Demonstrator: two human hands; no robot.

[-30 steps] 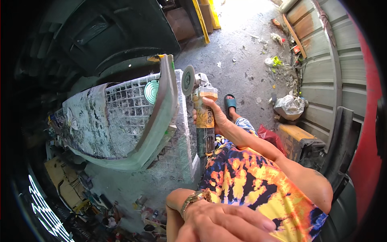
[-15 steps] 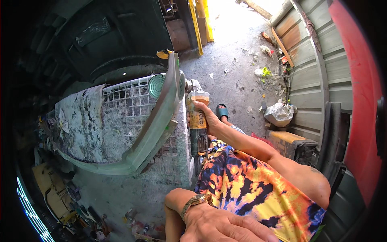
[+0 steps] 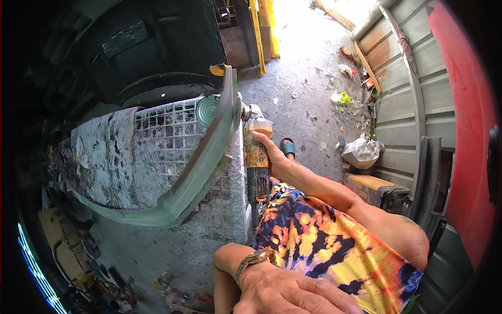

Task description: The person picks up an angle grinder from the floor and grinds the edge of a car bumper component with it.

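Note:
My right hand (image 3: 269,149) is wrapped round the orange and black body of an angle grinder (image 3: 258,159), thumb lying along its top. The grinder's metal head meets the upper end of a long, curved, grey-green car bumper (image 3: 180,196); its disc is mostly hidden behind that end, so I cannot tell whether it touches. A dust-covered wire-grid stand (image 3: 164,128) lies under the bumper, with a round green ringed disc (image 3: 208,109) beside the bumper's upper part. At the bottom, my left hand (image 3: 298,293), wearing a wristwatch (image 3: 256,257), holds nothing, its fingers stretched out flat.
A dark car hood (image 3: 151,52) stands at the upper left. Along the right wall (image 3: 397,104) are a white plastic bag (image 3: 362,152), a yellow-topped box (image 3: 371,182) and scattered litter. A red panel (image 3: 465,131) leans at the far right. Clutter (image 3: 65,246) covers the lower left floor.
The whole view has shifted slightly. My right hand keeps its grip on the angle grinder at the bumper's end, and my left hand stays in the same place.

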